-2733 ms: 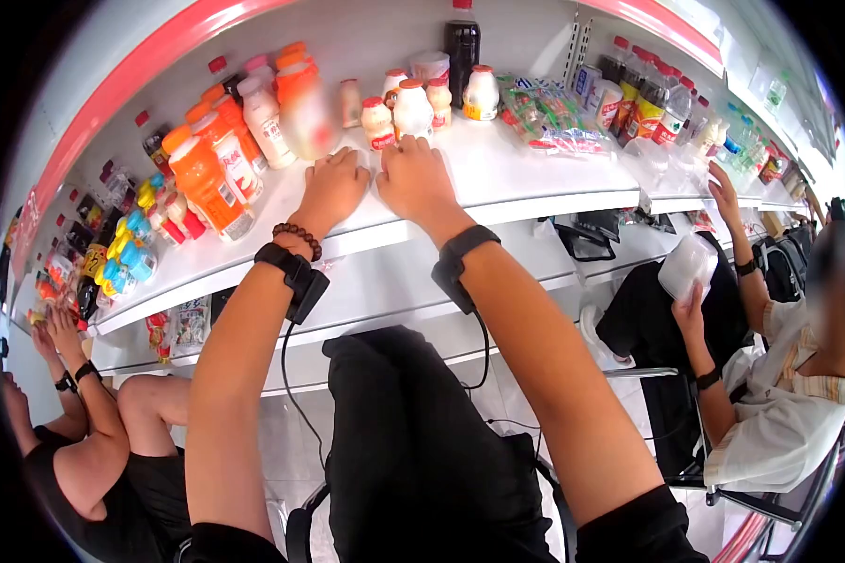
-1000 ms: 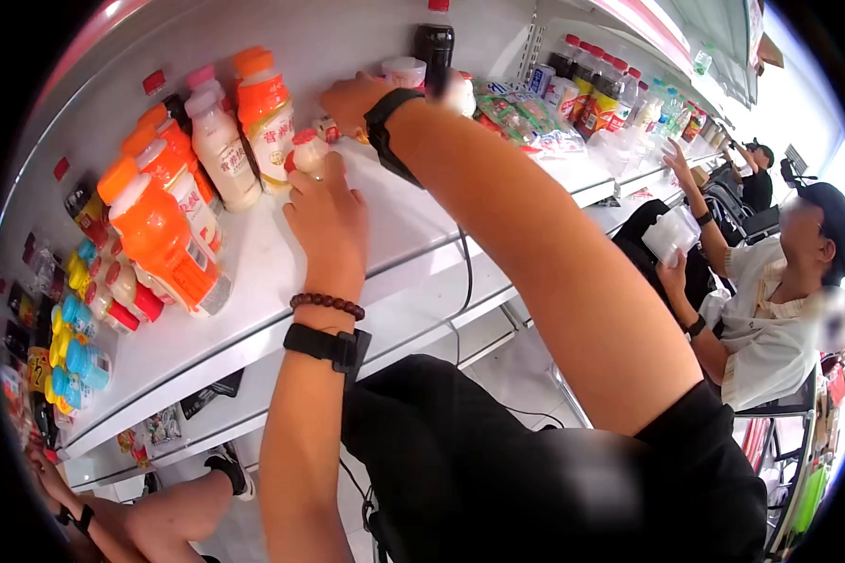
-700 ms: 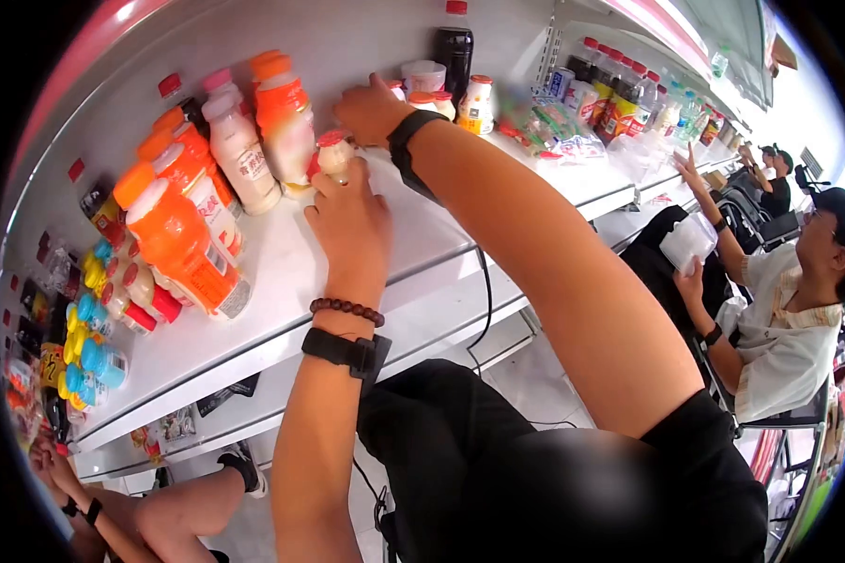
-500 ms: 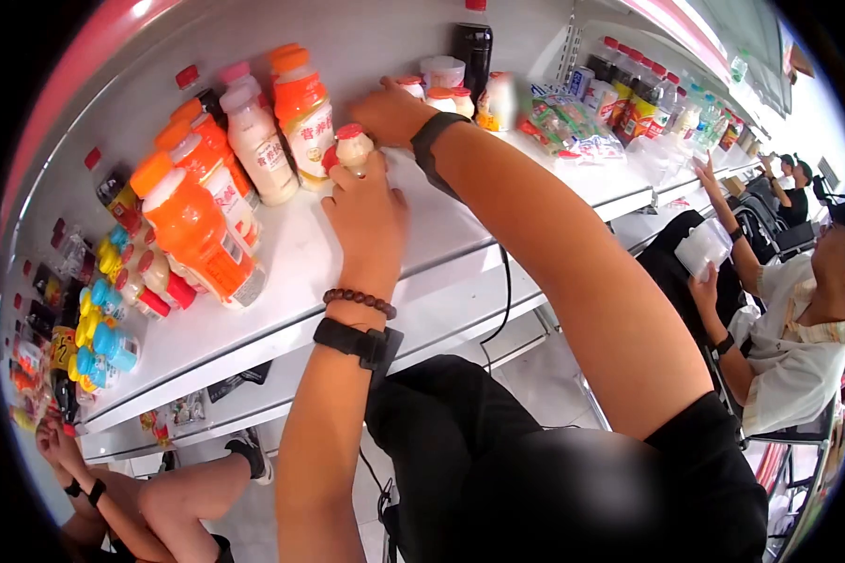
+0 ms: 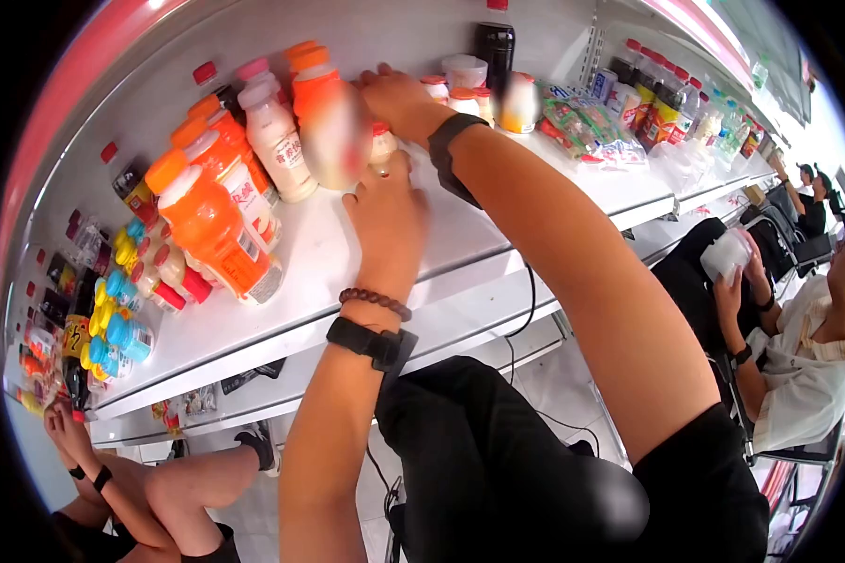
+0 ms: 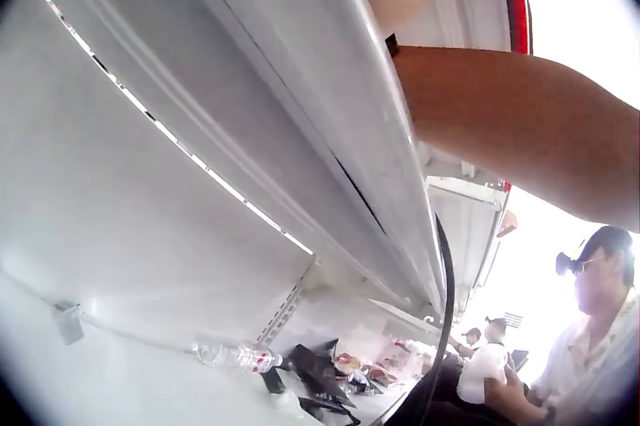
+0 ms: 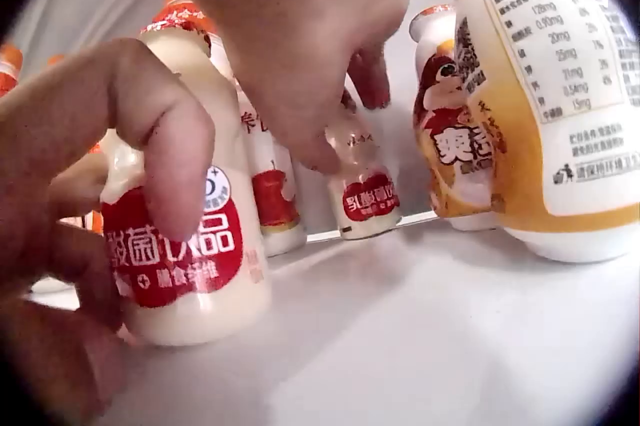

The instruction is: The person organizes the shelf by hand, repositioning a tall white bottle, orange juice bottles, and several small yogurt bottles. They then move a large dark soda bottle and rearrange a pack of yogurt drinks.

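Note:
My left hand [image 5: 385,211] holds a small cream-coloured yogurt drink bottle [image 5: 382,145] with a red cap, standing upright on the shelf. The right wrist view shows its fingers curled about this bottle's side and its red label. Farther back, by the rear wall, my right hand [image 5: 404,101] pinches the upper part of a similar small yogurt drink bottle [image 7: 368,201], hidden behind the hand in the head view. To the right of the hands stand plump white bottles [image 7: 555,146] with orange labels. Only the shelf's underside and an arm show in the left wrist view.
Tall orange-capped milk drink bottles [image 5: 277,141] crowd close on the left. A dark cola bottle [image 5: 494,47], a white tub [image 5: 465,72] and bagged snacks [image 5: 587,127] stand to the right. The white shelf edge [image 5: 300,328] runs below my wrists. People sit on both sides.
Both hands have left the shelf's front edge. My left hand took hold of a small bottle, now farther left; my right reached over to the back wall. The view has turned.

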Demonstrator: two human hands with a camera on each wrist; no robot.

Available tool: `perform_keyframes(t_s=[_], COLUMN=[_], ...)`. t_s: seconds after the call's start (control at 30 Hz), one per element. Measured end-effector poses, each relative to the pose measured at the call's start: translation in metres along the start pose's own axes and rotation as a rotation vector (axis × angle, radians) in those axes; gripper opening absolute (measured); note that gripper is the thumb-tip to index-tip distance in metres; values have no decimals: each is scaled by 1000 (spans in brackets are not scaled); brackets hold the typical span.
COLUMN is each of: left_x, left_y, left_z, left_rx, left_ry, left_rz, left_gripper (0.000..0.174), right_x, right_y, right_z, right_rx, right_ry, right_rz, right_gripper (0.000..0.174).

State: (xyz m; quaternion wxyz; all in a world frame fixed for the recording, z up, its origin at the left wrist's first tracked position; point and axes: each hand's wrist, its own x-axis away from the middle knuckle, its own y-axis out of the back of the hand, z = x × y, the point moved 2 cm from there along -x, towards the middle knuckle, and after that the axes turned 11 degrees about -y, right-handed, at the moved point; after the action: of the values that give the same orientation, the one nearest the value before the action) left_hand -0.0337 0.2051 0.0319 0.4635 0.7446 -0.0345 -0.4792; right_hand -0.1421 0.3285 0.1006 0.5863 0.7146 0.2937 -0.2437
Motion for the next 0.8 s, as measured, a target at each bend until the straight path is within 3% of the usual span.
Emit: perform_keyframes(t_s=[0.1,0.13,0.23,0.33,0.43,0.53,0.63,0.73,0.8], left_x=[1,1,2,1,2,1,1,1,2], left_y=[1,2,-1,-3,-2,-5,-6,-2,-4], left_z=[1,0,0,1,1,3,3,2,5], left_rx=[0,4,-16,-27,-26,-13,-27,1,4], left_ry=[1,2,0,8,3,7,7,-12,-21], left_rz=[11,17,-20,-5,-13,-24,10,10,-22], left_gripper=[37,38,40,41,44,45,45,45,45], right_x=[-5,-8,-15,-25,-18,-26,-19,5,32], right_y=[-9,-11,-12,-6,7,6,12,37,54], right_z=[-10,-16,-23,-20,-5,-6,-13,-8,-2], right_rx=[-196,-295,-369,-434,-515,-533,-748,-701,-655], right_ry=[-289,-259,-415,-403,-488,-450,-542,-519,-497], right_rz=[230,181,196,226,251,336,278,170,-70], right_gripper=[32,34,29,22,23,28,31,32,27])
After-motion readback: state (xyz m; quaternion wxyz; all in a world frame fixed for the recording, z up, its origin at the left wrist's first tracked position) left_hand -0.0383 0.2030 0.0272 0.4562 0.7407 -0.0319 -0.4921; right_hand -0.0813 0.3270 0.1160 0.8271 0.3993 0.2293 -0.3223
